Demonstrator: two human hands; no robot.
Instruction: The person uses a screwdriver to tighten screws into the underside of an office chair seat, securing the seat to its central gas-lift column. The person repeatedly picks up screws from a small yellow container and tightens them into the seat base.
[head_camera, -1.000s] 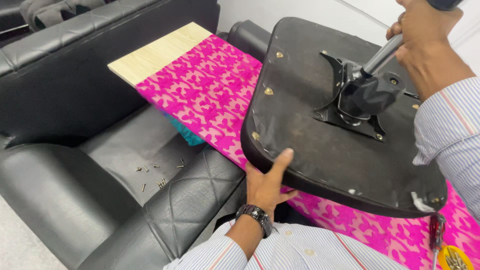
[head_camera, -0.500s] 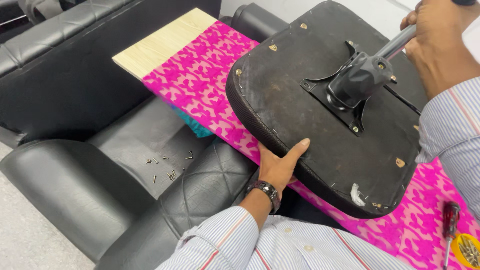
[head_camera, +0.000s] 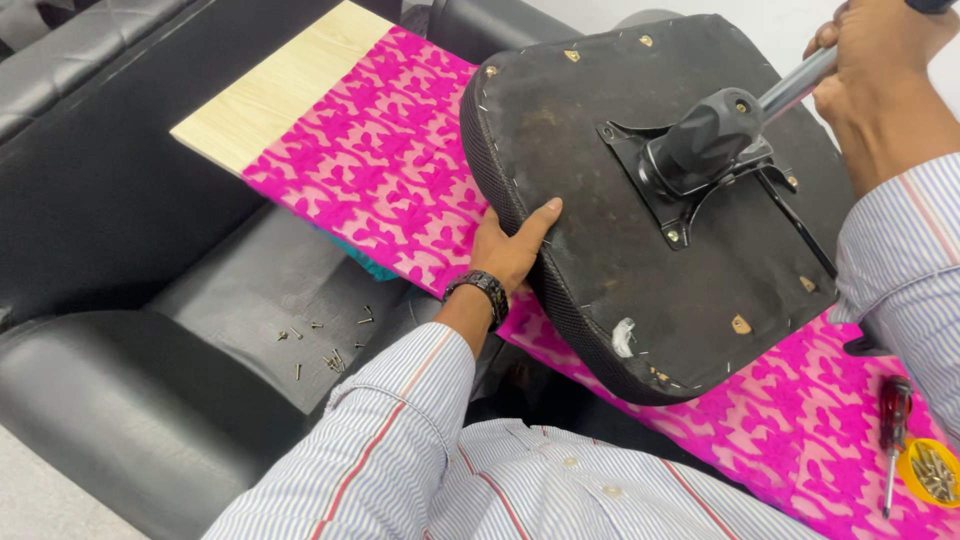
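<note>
Positioning step: left hand (head_camera: 510, 250) gripping upturned black fabric-bottomed chair seat (head_camera: 590, 230) rim, right hand (head_camera: 880, 60) clamped on chrome gas-lift column (head_camera: 795, 88). Next probably needs steady seat support.

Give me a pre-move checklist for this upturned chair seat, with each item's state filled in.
1. Left hand gripping the seat edge: ok.
2. Right hand closed on the metal post: ok.
3. Seat resting on the pink cloth: cannot tell, near edge looks raised.
4. Screwdriver clear of the seat: ok.
5. Loose screws gathered: not ok, scattered on the sofa cushion.
6. Mounting plate screws tight: cannot tell.
</note>
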